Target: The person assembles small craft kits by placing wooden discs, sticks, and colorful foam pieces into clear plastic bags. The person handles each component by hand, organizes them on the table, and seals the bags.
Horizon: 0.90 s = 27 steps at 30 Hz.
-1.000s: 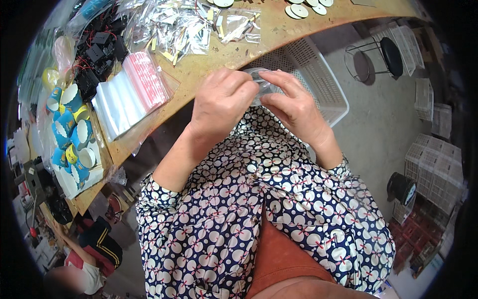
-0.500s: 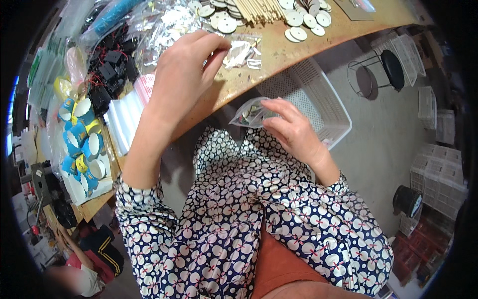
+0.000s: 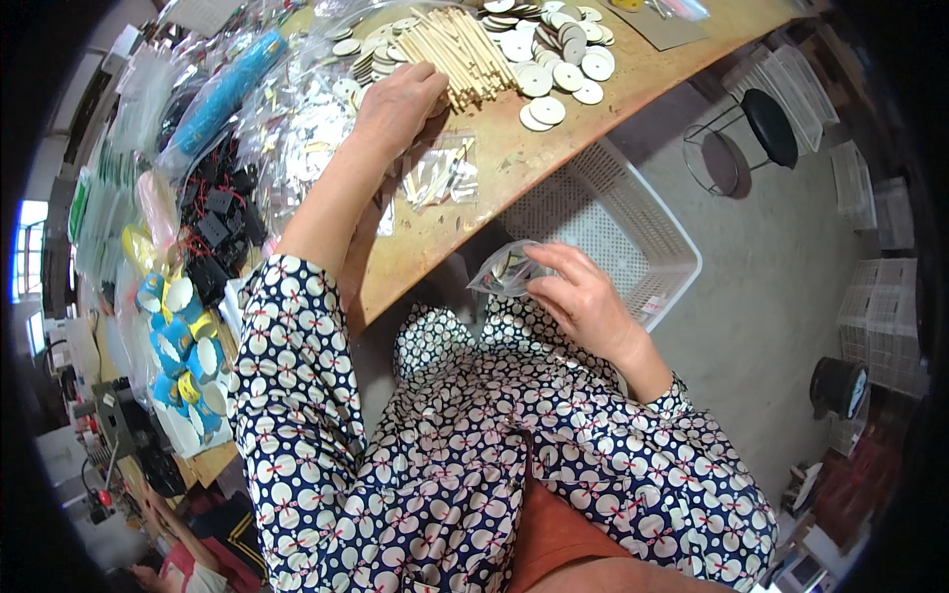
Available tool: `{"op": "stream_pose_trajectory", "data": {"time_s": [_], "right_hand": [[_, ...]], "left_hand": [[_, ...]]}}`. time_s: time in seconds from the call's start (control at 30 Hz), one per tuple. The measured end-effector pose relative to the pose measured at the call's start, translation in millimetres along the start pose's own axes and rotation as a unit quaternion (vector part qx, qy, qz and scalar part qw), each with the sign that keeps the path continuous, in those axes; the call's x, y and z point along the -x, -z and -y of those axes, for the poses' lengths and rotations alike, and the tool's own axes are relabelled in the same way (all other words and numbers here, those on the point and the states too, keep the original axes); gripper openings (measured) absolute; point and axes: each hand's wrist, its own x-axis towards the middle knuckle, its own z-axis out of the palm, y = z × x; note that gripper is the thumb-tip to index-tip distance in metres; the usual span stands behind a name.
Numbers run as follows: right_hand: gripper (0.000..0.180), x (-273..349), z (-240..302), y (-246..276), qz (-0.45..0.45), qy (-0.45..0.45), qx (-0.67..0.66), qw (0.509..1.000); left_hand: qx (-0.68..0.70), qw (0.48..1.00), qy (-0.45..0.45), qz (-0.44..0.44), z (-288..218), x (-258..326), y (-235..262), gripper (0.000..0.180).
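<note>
My right hand pinches the rim of a small clear plastic bag, held above my lap beside the table edge. Small dark and coloured bits show inside it; their kind I cannot make out. Over the table, my left hand reaches to the near left side of a pile of thin wooden sticks. Its fingers are curled together and the fingertips are hidden, so what they hold cannot be seen. Round pale discs with centre holes lie right of the sticks. A flat clear bag with small pale pieces lies below my left hand.
A white perforated crate stands beyond the table edge. On the left lie black boxes with red wires, blue and yellow tubes and heaped clear bags. A round black stool stands farther right. Another person works lower left.
My left hand has moved away from me, from over the flat bag of pale pieces to the stick pile. My right hand still holds the clear bag. The view has shifted.
</note>
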Motion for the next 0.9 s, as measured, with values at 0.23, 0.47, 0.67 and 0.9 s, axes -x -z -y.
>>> {"op": "stream_pose_trajectory", "data": {"time_s": [0.23, 0.47, 0.67, 0.9], "right_hand": [[0.01, -3.3, -11.0, 11.6, -0.021, 0.027, -0.004, 0.999], [0.011, -0.6, -11.3, 13.9, -0.029, 0.004, -0.017, 0.999], [0.016, 0.5, -14.1, 13.9, -0.013, -0.007, 0.017, 1.0], [0.012, -11.3, -7.1, 19.1, -0.026, 0.01, 0.02, 0.999]], "left_hand": [[0.002, 0.998, -0.042, -0.039, -16.9, -14.3, 11.2, 0.009], [0.043, 0.993, 0.001, -0.114, -25.9, -17.2, 44.2, 0.017], [0.202, 0.946, 0.113, -0.226, -56.5, 2.4, 113.0, 0.017], [0.434, 0.82, 0.251, -0.275, -123.2, 89.4, 139.0, 0.022]]}}
